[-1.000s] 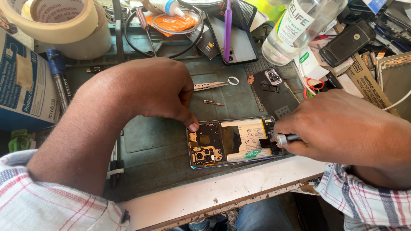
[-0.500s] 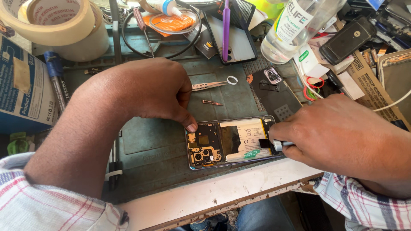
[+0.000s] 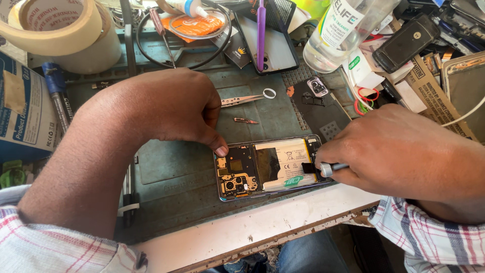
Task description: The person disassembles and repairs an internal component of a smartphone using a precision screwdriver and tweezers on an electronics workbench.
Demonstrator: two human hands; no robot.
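An opened phone (image 3: 262,167) lies back-up on the green work mat (image 3: 166,167), its circuit board, camera module and battery bare. My left hand (image 3: 166,108) is curled into a fist, and its thumb tip presses the phone's upper left corner. My right hand (image 3: 399,149) grips a small screwdriver (image 3: 323,168) whose tip sits at the phone's right end, beside the battery.
Tweezers (image 3: 247,98) and a small metal part (image 3: 246,121) lie on the mat behind the phone. A black back cover (image 3: 321,108), another phone (image 3: 268,45), a clear bottle (image 3: 338,35), tape rolls (image 3: 60,30), a box (image 3: 22,108) and clutter crowd the rear. The white bench edge (image 3: 262,222) runs in front.
The view has shifted slightly. My right hand with the screwdriver stays at the phone's right end, and my left thumb stays on the upper left corner.
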